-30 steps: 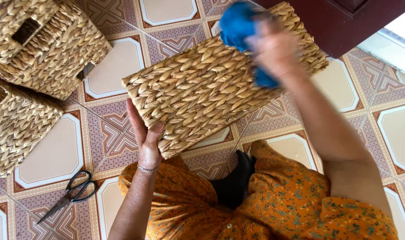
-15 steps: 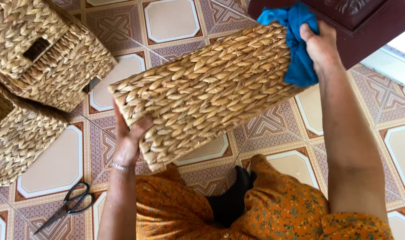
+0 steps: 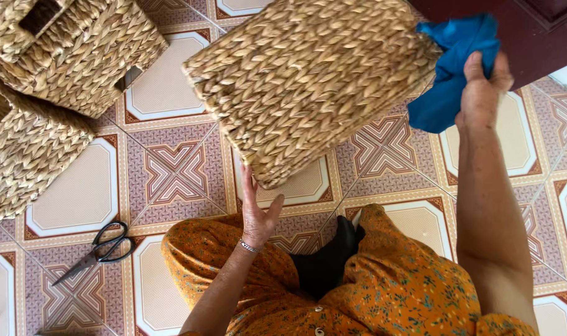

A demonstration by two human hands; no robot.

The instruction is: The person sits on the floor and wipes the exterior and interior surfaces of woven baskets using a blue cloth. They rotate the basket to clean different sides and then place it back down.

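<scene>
The woven basket [image 3: 311, 84] rose and swung toward the upper middle of the view; a second ago it lay lower, spanning the centre, and its near corner came up above the left hand [image 3: 258, 214]. That hand slid from flat under the basket's lower edge to only the fingertips meeting the bottom corner. The right hand [image 3: 482, 90] with the blue cloth [image 3: 448, 74] moved off the basket's top face, first to its far end, then clear of it to the right, the cloth bunched beside the basket's end. The scissors [image 3: 100, 249] and the stacked baskets [image 3: 59, 74] shifted in the view as the head moved
</scene>
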